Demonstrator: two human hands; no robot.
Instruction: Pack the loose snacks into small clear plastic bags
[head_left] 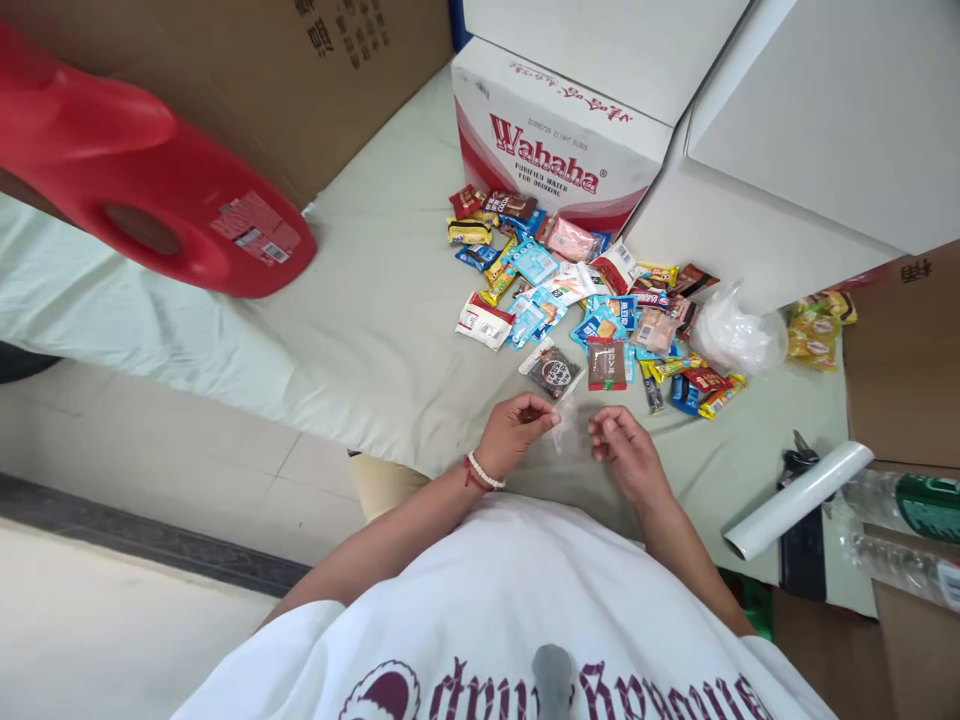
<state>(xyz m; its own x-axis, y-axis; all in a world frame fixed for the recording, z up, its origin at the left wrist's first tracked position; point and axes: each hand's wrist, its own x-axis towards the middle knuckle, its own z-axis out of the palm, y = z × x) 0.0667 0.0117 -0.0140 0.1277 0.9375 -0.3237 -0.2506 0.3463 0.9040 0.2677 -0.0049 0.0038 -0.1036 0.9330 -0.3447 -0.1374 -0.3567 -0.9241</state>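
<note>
fingers [537, 428] of the left hand [506, 438]: pinched together on thin clear plastic film [568, 426], which is held between the two hands, low before the shirt [480, 580], over pale cloth [375, 350]. right hand [630, 458]: placed just beside the film, fingertips curled and drawn in near the thumb; whether any film is gripped there cannot be told. risks, as judged: the film could be slipped from the pinch or torn if pulled unevenly, being thin; its edges could be missed, being transparent; the dark sachet [553, 371], lying just beyond the left fingertips, could be nudged if the hands were pushed forward. also recorded: brown-and-red packet [607, 364], just beyond the right hand; heap of wrapped snacks [532, 262], backed by a white box marked "wahaha" [551, 145], by which farther reach is blocked; clear plastic bundle [739, 335], at the heap's right; red jug [202, 190], far left, well apart; white tube [799, 500] and clear bottles [874, 500], at right, by which sideways room is narrowed.
</note>
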